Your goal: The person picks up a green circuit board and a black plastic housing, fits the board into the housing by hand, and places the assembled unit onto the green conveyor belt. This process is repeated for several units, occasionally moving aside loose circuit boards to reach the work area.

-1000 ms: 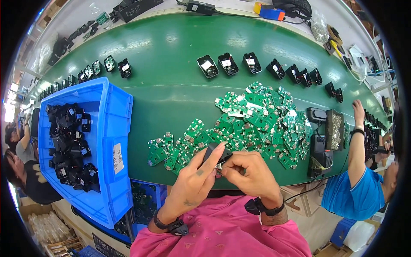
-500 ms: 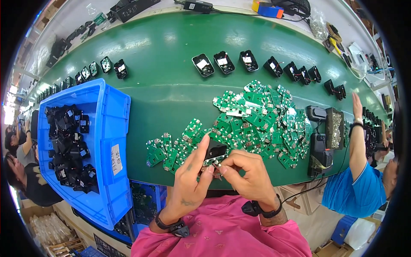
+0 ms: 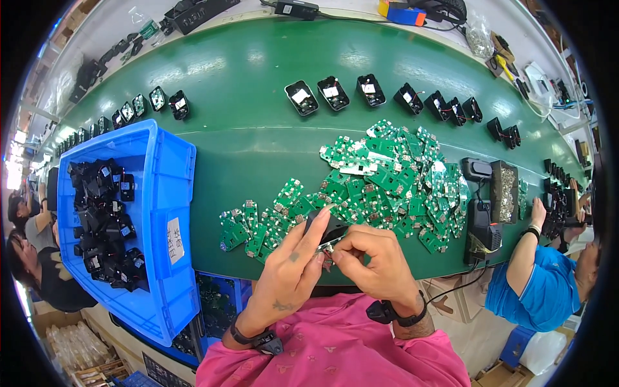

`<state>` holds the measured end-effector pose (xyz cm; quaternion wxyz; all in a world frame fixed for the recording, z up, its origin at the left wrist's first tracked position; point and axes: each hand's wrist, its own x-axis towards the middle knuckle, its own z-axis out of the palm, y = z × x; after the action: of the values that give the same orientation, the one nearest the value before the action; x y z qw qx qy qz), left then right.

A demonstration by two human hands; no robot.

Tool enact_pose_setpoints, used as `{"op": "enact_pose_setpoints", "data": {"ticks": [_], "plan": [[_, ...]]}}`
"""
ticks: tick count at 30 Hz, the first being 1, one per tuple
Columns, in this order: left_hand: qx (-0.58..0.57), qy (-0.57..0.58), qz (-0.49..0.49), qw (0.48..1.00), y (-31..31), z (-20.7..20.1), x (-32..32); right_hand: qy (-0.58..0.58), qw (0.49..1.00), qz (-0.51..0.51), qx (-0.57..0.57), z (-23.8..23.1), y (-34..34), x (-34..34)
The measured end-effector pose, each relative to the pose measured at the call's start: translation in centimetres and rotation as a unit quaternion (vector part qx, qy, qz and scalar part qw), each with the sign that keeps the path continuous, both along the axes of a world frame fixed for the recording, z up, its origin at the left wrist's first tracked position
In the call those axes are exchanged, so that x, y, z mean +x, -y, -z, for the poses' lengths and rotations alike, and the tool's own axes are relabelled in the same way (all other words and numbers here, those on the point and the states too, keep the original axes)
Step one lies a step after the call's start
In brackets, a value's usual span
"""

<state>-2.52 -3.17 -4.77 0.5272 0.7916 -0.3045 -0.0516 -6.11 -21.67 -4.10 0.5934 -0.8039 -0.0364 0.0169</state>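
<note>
My left hand [image 3: 291,261] grips a small black plastic casing [image 3: 333,227] between thumb and fingers, just above the near edge of the bench. A strip with metal parts, seemingly a circuit board's edge, shows along the casing's near side. Thumb and forefinger of my right hand [image 3: 373,263] are pinched together at that side; what they hold is too small to make out. Right beyond both hands spreads a heap of green circuit boards [image 3: 393,184].
To the left stands a blue crate [image 3: 175,193] of black parts. Open black casings [image 3: 333,93] line the far side of the green bench [image 3: 238,148]. A box of small metal parts [image 3: 504,193] is at right, near a co-worker in a blue shirt [image 3: 535,284].
The casing in my left hand has tilted slightly, while my right hand stays pinched beside it. The far casings have shifted a little left. The co-worker's raised arm has come down to the bench.
</note>
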Motion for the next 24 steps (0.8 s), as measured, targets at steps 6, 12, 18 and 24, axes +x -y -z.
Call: {"op": "enact_pose_setpoints", "data": {"ticks": [6, 12, 18, 24], "plan": [[0.082, 0.016, -0.031, 0.996, 0.6, -0.4, -0.7, 0.004, 0.999, 0.015, -0.028, -0.1, -0.3, 0.1], [0.109, 0.106, -0.061, 0.986, 0.9, 1.3, -1.2, 0.009, 0.998, 0.05, -0.049, 0.5, -1.3, -0.1], [0.114, 0.048, -0.035, 0.992, 1.0, 1.4, -0.8, -0.012, 0.996, 0.077, -0.039, 1.7, -1.3, -0.6], [-0.138, -0.292, -0.086, 0.943, -0.1, 2.4, -2.2, -0.05, 0.985, 0.164, 0.005, 1.9, -1.6, -0.8]]}}
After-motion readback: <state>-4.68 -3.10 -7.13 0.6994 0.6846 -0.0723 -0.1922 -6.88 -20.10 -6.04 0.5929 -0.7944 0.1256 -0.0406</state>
